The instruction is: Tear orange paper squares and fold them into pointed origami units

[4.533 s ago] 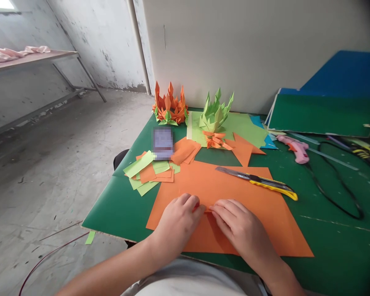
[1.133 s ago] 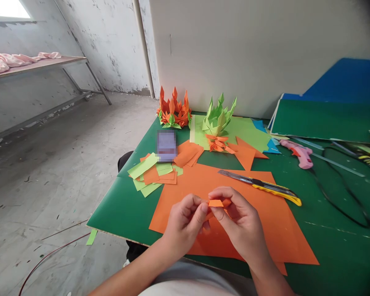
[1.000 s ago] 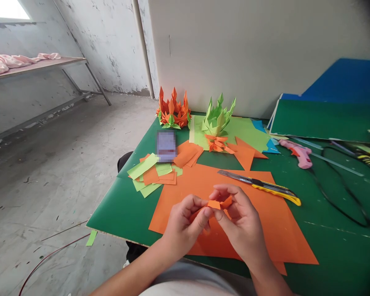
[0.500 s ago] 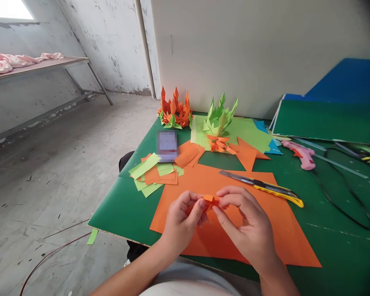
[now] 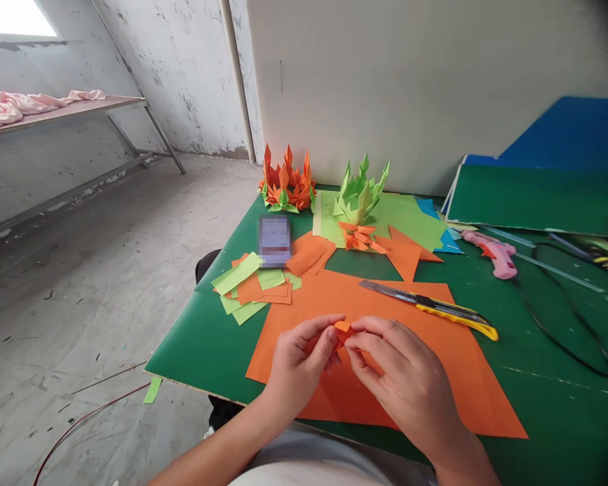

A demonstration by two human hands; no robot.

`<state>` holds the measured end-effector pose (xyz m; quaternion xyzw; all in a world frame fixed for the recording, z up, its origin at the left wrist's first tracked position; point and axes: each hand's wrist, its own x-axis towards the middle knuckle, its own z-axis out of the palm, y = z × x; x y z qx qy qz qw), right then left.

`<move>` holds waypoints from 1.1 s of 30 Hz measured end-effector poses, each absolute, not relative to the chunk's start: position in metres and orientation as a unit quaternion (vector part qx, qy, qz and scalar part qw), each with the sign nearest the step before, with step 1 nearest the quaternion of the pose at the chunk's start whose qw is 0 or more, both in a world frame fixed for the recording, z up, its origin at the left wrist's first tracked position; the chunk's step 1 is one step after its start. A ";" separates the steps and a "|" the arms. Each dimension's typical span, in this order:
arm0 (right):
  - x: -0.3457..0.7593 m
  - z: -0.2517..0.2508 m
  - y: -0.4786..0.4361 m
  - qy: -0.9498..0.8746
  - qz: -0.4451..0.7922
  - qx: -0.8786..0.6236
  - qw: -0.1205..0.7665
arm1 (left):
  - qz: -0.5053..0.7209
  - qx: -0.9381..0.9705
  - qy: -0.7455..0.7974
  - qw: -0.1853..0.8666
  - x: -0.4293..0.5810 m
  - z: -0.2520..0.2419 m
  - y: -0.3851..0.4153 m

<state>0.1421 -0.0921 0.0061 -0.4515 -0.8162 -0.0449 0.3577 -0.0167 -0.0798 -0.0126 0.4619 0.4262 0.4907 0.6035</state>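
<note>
Small folded orange paper piece (image 5: 342, 327) sits pinched between both hands, held just above the large orange sheet (image 5: 450, 378). Left hand (image 5: 301, 368) grips it from the left with thumb and fingers, right hand (image 5: 405, 385) from the right; equally near. Long axis unclear, mostly hidden. Utility knife (image 5: 430, 309) lies beyond the right hand, apart.

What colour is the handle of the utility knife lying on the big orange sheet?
The utility knife has a yellow handle with black along its top; the head view shows it.
</note>
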 end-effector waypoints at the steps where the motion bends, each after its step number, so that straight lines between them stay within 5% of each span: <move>1: 0.141 0.007 -0.091 -0.812 -0.057 -0.453 0.364 | 0.491 0.467 0.425 0.600 -0.017 -0.013 -0.080; 33: 0.150 0.014 -0.092 -0.838 -0.016 -0.419 0.348 | 0.484 0.442 0.448 0.608 -0.016 -0.011 -0.079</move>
